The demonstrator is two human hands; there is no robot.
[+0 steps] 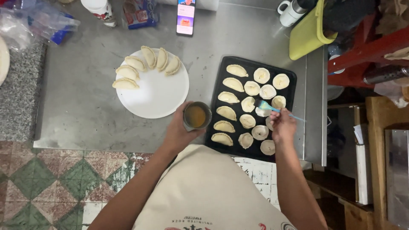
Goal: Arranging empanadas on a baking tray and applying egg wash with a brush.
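Blue brush (265, 105) pinched in right hand (283, 126) fingers | left hand (181, 130) wraps cup (197, 116), orange-brown liquid, possibly egg wash

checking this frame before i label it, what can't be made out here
Head view:
- Right hand hides its grip on the blue brush and part of a pastry on the black tray.
- Left hand covers the near side of the metal cup.
- Top edge cuts off the phone.

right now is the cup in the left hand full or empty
Partly full: the cup, held upright by the left hand, shows orange-brown liquid below its rim.
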